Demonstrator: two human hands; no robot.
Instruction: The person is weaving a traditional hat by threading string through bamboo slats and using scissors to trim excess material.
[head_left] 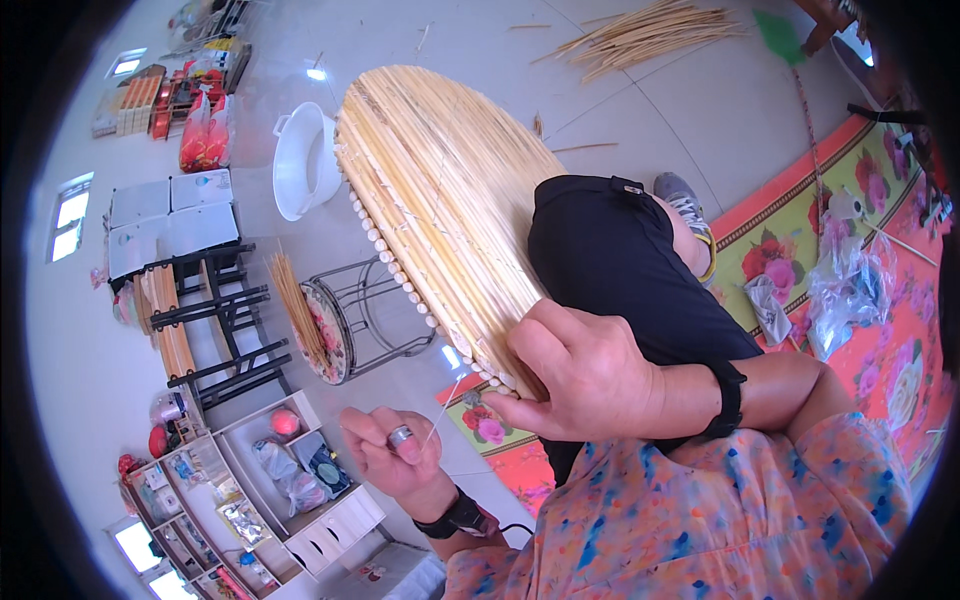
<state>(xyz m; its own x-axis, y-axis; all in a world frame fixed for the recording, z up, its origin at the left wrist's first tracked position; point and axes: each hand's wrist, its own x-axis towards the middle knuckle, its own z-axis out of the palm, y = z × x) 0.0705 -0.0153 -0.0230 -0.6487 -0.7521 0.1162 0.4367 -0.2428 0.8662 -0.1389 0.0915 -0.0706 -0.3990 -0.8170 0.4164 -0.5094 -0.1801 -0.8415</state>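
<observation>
A large rounded panel of pale plant stalks (450, 190), laid side by side and stitched together, leans across my lap. Cut stalk ends line its left edge. My right hand (590, 365) grips the near end of the panel, with the thumb beneath and curled fingers on top. Lower left of it, my left hand (395, 450) is closed, a wide metal ring (401, 436) round one finger. A thin pale thread (437, 418) runs taut from this hand up to the panel's edge. Whether a needle is in those fingers is hidden.
A round stool (338, 335) bears a bundle of stalks, and a white basin (305, 160) sits behind it. More loose stalks (650, 35) lie on the tiled floor. To the right is a floral mat (780, 260) with clear plastic bags (850, 285). Shelves (240, 490) stand lower left.
</observation>
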